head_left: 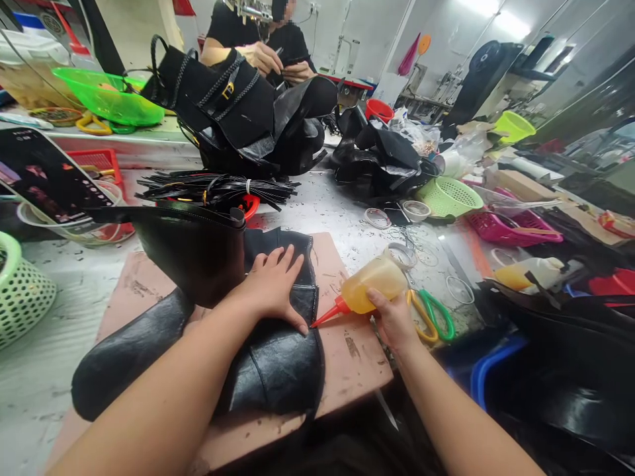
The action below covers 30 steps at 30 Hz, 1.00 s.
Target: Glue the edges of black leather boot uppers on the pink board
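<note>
Two bare arms (178, 383) are stretched over a pink board (357, 371). Black leather work (280, 367) is laid on the middle of the board, with one part stood up and other parts lying flat. One flat part is pressed down by the left hand (274, 284), which is opened with its fingers spread wide. A see-through bottle (362, 287) with yellow stuff inside is gripped by the right hand (395, 320), over the right edge of the board. Its red tip (331, 309) is pointed at the edge of the leather, close to the left thumb; whether the leather is touched by it cannot be told. Yellow and green scissor handles (444, 312) are seen just right of the board. A light green basket (24, 297) is placed to its left, and a phone (47, 175) is propped behind its left corner. Thin black strips (218, 188) are bundled just behind the board. Farther behind it, black leather pieces (248, 109) with straps are piled. Far behind the board, something small is held by another person (222, 30), dressed in black.
</note>
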Motion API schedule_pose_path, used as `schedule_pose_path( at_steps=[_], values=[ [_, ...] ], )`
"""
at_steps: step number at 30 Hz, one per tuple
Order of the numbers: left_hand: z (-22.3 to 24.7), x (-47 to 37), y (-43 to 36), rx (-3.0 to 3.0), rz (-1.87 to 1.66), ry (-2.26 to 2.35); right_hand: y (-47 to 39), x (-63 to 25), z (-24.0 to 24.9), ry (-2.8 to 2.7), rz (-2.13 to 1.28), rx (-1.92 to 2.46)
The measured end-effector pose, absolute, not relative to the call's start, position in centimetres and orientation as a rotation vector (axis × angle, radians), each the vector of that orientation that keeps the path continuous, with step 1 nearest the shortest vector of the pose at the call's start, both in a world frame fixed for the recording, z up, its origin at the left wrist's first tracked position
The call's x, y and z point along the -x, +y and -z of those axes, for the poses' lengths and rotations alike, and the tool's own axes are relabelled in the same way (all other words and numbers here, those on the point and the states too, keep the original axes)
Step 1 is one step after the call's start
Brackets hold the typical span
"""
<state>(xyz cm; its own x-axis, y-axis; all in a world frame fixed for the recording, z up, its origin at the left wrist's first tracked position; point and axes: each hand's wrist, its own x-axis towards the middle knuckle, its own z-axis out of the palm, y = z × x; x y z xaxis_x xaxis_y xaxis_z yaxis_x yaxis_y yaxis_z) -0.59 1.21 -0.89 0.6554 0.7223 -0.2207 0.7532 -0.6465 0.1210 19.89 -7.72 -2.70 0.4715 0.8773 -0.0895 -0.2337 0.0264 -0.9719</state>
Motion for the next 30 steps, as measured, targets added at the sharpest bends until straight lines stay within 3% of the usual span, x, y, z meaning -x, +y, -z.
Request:
schedule_pose_path(
  at_steps=[30],
  values=[
    [0.8,0.2,1.3,-2.664,0.264,1.213,-12.5,-20.4,3.1,-0.588,-0.954,1.275]
  ],
)
